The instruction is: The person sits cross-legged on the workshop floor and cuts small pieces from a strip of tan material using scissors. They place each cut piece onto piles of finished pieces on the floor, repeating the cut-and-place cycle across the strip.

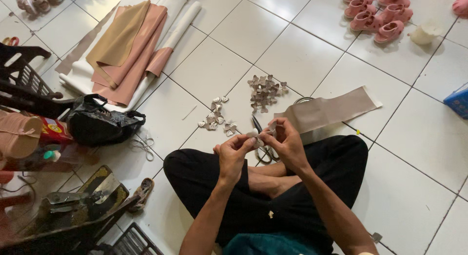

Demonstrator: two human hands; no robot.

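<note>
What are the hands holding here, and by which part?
Both the left hand and right hand pinch one small pale cut piece between their fingertips, at its opposite ends.

The small pale piece of material [255,134] pinched between the left hand [233,155] and right hand [285,142] is mostly covered by fingers, its shape unclear. The dark-handled scissors [260,138] lie partly behind the hands. The blue box [458,101] is cut off by the right edge.
</note>
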